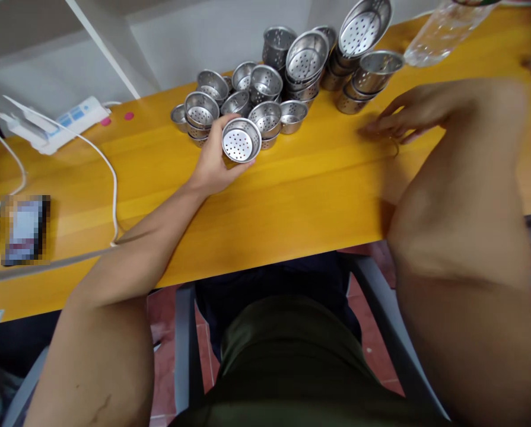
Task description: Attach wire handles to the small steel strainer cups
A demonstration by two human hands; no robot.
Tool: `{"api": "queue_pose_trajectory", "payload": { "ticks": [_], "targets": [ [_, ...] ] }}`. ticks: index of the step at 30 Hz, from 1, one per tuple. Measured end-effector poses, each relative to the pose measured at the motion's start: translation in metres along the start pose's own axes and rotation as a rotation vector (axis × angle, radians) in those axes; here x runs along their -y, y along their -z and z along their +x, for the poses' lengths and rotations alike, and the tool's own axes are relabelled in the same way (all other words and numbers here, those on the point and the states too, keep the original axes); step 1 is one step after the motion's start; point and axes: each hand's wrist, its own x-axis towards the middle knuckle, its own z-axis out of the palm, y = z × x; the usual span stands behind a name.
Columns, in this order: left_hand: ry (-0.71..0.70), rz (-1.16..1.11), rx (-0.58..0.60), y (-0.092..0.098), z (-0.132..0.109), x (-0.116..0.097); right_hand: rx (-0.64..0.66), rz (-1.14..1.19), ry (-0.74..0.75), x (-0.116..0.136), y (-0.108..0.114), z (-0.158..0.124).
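My left hand is wrapped round a perforated metal cup, its open top tilted towards me. Behind it, several similar metal cups stand singly and in stacks on the yellow table. Farther right, a leaning cup tops one stack, with a shorter stack beside it. My right hand hovers over the table just right of that short stack, fingers apart and slightly blurred, with nothing seen in it. A thin curved wire-like piece shows below its fingers.
A clear bottle is at the back right. On the left are a white power strip, a white cable and a blurred-out phone. A grey wall stands behind the table. Chair arms flank my lap.
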Motion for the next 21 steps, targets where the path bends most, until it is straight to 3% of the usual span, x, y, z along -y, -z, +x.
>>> {"api": "queue_pose_trajectory", "payload": {
  "ticks": [2,5,7,11,14,18,21],
  "targets": [
    [-0.003,0.004,-0.008,-0.002,0.000,0.001,0.053,-0.017,-0.033,0.004,-0.007,0.001],
    [-0.013,-0.001,-0.007,-0.003,0.000,0.006,0.231,-0.009,-0.108,0.013,-0.014,0.016],
    [-0.017,-0.012,0.000,-0.003,-0.001,0.009,0.284,0.061,-0.064,0.019,-0.017,0.028],
    [-0.010,-0.024,0.018,-0.001,-0.002,0.009,0.159,0.059,0.054,0.020,-0.013,0.034],
    [-0.004,-0.025,0.021,0.001,-0.002,0.004,0.128,-0.086,-0.082,0.006,0.000,0.029],
    [-0.006,-0.023,0.009,0.001,-0.001,-0.001,0.240,-0.124,-0.214,-0.023,0.010,0.024],
    [-0.009,-0.030,0.006,0.000,0.000,0.000,0.389,-0.162,-0.218,-0.040,0.002,0.021]
  ]
}}
